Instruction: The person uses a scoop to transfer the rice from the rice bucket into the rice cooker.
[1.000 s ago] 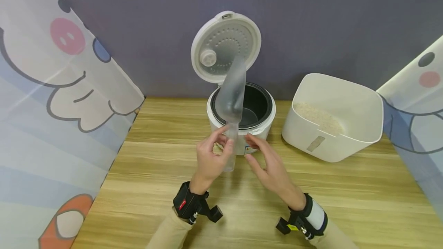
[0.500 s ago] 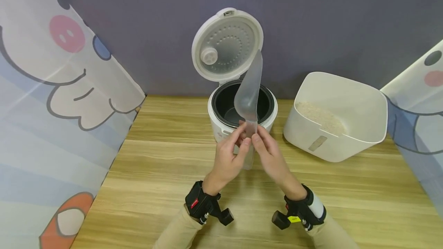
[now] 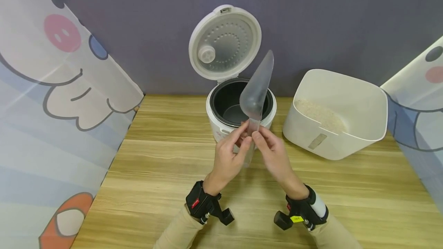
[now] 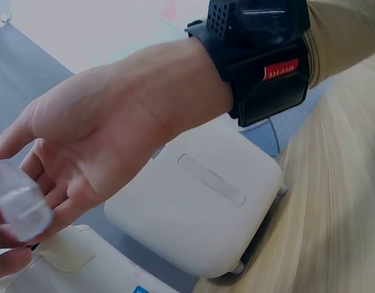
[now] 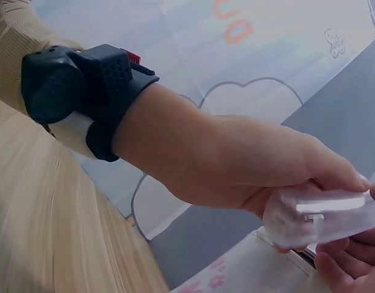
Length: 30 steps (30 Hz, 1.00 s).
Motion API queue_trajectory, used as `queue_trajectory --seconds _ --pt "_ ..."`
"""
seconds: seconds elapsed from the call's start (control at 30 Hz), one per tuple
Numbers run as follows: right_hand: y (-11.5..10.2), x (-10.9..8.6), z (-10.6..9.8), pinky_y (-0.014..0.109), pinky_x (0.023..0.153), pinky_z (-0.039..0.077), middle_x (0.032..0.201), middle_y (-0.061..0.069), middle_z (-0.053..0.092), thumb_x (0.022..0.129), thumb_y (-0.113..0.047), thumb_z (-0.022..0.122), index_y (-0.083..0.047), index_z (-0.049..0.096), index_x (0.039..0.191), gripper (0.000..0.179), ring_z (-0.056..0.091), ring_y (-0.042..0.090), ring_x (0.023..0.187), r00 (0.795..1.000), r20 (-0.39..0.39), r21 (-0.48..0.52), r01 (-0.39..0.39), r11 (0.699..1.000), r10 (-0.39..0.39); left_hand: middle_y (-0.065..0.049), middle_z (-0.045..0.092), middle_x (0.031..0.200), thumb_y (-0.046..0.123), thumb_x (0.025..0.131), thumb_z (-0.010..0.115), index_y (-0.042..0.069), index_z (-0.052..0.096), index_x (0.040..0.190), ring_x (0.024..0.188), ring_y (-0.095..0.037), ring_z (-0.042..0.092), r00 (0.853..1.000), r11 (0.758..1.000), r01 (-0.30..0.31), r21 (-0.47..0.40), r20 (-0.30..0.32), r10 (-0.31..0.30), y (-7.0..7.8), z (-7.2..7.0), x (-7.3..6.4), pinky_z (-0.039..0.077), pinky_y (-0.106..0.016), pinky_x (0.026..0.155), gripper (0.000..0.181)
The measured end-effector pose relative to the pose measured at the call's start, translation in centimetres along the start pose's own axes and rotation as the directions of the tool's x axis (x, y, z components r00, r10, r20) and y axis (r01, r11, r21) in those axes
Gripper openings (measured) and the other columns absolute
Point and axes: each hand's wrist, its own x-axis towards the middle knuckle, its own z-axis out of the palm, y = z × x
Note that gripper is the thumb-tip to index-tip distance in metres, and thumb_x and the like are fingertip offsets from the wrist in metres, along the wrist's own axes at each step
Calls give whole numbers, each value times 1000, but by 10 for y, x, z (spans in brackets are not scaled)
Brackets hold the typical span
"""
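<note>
Translucent paddle [image 3: 255,97] at the centre of the frame, its handle pinched by the fingers of the left hand [image 3: 227,156] and right hand [image 3: 275,157], blade overlapping the open rice cooker [image 3: 212,118]; from where I stand, a loosened fingertip hold could let the handle twist and drop it into the black pot [image 3: 221,105].

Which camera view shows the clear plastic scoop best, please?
The head view, because the scoop shows its whole blade and much of its handle there. Both wrist views catch mainly part of the handle, close up.
</note>
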Motion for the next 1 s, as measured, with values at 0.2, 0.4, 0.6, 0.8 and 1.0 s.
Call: queue_trajectory --seconds 0.2,0.4,0.6,0.8,1.0 --pt "-1 2 -7 26 102 51 132 19 67 108 -4 46 8 58 136 33 67 13 119 999 4 56 38 998 -39 -10 74 95 31 107 55 1 70 124 67 -15 65 999 998 -32 62 -32 34 -6 -7 6 56 -26 65 38" --pt "1 1 -23 29 104 51 136 21 61 110 -5 41 14 49 135 32 69 15 115 998 28 137 54 989 -59 -11 70 94 13 97 67 2 69 120 71 -20 63 995 996 -7 93 -98 16 -23 -24 12 53 -32 64 26" --pt "4 0 -46 26 101 51 129 13 63 110 -4 38 5 52 125 22 70 15 106 995 -1 164 100 981 -101 -11 70 103 21 92 71 6 75 110 95 -28 64 986 974 -64 217 -135 95 -45 -39 19 45 -44 86 24" --pt "3 0 -74 23 84 54 113 7 67 108 2 41 1 54 116 16 66 14 92 983 -62 185 182 966 -173 -7 71 114 49 98 62 11 75 107 107 -28 63 990 925 -118 360 -29 137 -62 -40 21 39 -51 100 41" --pt "-11 -5 -108 19 70 52 102 4 67 100 16 45 1 57 129 35 62 13 84 976 -115 128 199 972 -184 -4 69 121 72 96 49 13 74 114 120 -25 61 979 844 -204 497 105 174 -69 -31 26 33 -54 114 66"
